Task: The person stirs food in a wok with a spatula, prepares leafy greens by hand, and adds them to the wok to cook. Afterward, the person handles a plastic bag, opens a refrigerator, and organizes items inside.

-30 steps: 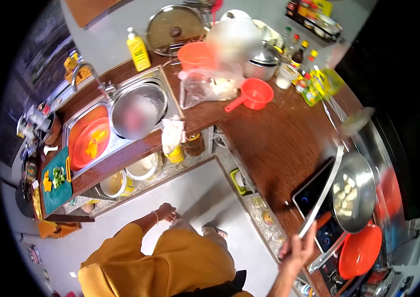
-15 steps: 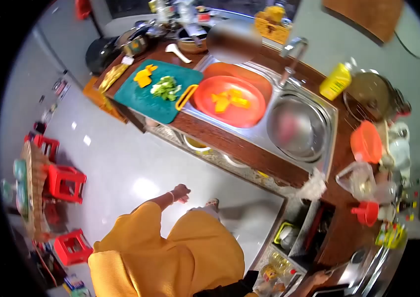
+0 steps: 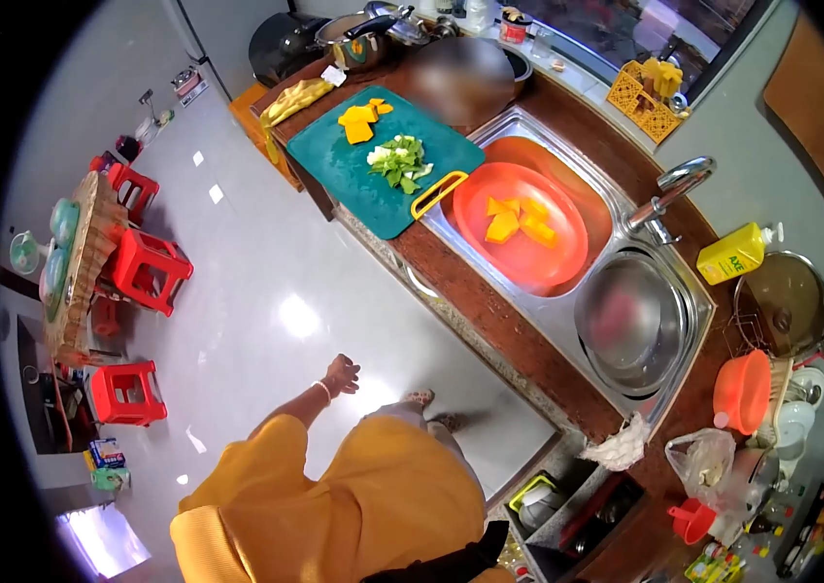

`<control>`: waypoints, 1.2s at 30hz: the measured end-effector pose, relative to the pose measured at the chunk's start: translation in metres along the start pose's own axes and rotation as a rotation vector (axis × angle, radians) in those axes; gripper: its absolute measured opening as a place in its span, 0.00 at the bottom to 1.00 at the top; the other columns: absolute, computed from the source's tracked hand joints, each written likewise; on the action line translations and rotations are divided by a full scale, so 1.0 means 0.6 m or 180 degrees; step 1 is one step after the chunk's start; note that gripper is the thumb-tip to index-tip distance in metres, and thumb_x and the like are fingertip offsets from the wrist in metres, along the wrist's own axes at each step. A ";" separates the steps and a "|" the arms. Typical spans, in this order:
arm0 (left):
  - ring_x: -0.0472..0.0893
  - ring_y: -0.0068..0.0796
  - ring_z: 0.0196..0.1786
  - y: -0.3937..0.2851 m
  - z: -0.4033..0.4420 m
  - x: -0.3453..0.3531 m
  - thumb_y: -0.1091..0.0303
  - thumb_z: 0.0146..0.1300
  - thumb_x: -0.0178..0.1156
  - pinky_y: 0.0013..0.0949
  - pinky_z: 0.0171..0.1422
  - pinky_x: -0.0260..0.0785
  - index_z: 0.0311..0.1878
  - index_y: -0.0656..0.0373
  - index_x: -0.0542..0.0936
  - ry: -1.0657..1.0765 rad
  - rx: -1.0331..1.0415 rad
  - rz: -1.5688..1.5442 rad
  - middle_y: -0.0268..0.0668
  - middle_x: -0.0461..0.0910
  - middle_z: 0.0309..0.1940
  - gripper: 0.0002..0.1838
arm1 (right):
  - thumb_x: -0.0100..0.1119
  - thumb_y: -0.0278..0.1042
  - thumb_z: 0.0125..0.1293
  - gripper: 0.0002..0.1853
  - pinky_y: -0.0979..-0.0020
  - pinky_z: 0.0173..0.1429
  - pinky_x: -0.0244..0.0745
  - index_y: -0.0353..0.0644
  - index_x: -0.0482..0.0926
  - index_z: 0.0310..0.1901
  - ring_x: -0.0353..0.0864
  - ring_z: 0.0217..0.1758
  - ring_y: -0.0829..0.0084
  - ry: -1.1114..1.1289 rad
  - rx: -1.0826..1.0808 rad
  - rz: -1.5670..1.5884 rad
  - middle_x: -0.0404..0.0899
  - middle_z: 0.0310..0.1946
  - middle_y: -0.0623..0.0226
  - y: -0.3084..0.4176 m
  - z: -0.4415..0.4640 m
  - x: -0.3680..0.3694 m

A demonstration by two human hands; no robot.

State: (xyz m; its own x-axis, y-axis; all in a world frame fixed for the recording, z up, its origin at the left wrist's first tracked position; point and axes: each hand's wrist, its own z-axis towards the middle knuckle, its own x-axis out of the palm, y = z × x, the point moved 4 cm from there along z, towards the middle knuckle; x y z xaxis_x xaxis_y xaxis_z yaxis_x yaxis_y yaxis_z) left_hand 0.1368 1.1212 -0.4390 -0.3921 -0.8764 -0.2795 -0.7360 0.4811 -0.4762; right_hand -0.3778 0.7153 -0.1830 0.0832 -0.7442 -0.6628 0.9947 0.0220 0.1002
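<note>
My left hand (image 3: 341, 374) hangs over the floor beside the counter, fingers loosely curled and slightly apart, holding nothing. My right hand is out of view. On the counter lies a teal cutting board (image 3: 339, 170) with a yellow handle, its edge reaching the sink. Orange pumpkin pieces (image 3: 358, 124) and chopped green vegetables (image 3: 400, 163) rest on it. In the left sink basin sits an orange-red plastic bowl (image 3: 567, 257) with more pumpkin pieces (image 3: 519, 222). A metal bowl (image 3: 625, 330) stands in the right basin; what it holds is blurred.
The faucet (image 3: 669, 194) rises behind the sink, near a yellow dish soap bottle (image 3: 734, 253). A cloth (image 3: 621, 447) hangs at the counter edge. Red stools (image 3: 150, 272) and a table (image 3: 86, 262) stand at left. A pot (image 3: 358, 44) is at the back.
My view has turned to the right, so the scene has shifted and rotated. My right hand, seen earlier by a long-handled utensil at lower right, has left the view. My left hand stays lowered.
</note>
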 end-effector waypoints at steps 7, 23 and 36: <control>0.76 0.26 0.24 -0.195 -0.040 -0.033 0.74 0.57 0.51 0.28 0.23 0.71 0.50 0.59 0.64 -0.0776 0.1804 -0.0854 0.38 0.73 0.28 0.17 | 0.50 0.52 0.62 0.25 0.54 0.50 0.65 0.42 0.73 0.53 0.71 0.45 0.49 0.1055 -0.0878 0.0954 0.72 0.43 0.51 0.120 -0.031 0.034; 0.63 0.51 0.58 -0.808 0.011 -0.109 0.62 0.16 0.80 0.41 0.62 0.61 0.71 0.48 0.37 -0.0547 0.3711 0.4335 0.49 0.53 0.64 0.76 | 0.78 0.34 0.32 0.62 0.61 0.54 0.66 0.36 0.42 0.67 0.63 0.55 0.47 0.3881 -0.3344 0.3116 0.56 0.53 0.47 1.282 -0.200 -0.024; 0.70 0.54 0.54 -0.861 0.097 -0.089 0.69 0.22 0.79 0.40 0.54 0.70 0.66 0.54 0.52 0.0863 0.3575 0.4065 0.50 0.56 0.60 0.62 | 0.68 0.22 0.40 0.48 0.59 0.52 0.72 0.43 0.51 0.65 0.73 0.51 0.47 0.4945 -0.2651 0.1875 0.59 0.54 0.49 1.446 -0.274 0.017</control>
State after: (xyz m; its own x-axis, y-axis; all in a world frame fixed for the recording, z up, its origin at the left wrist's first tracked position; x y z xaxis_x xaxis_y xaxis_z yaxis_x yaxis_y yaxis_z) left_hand 0.5700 0.9207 -0.2265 -0.5380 0.1202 -0.8343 0.7610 0.4950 -0.4194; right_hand 0.4960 0.8366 -0.2252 -0.1193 0.6723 -0.7306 0.5501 0.6574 0.5150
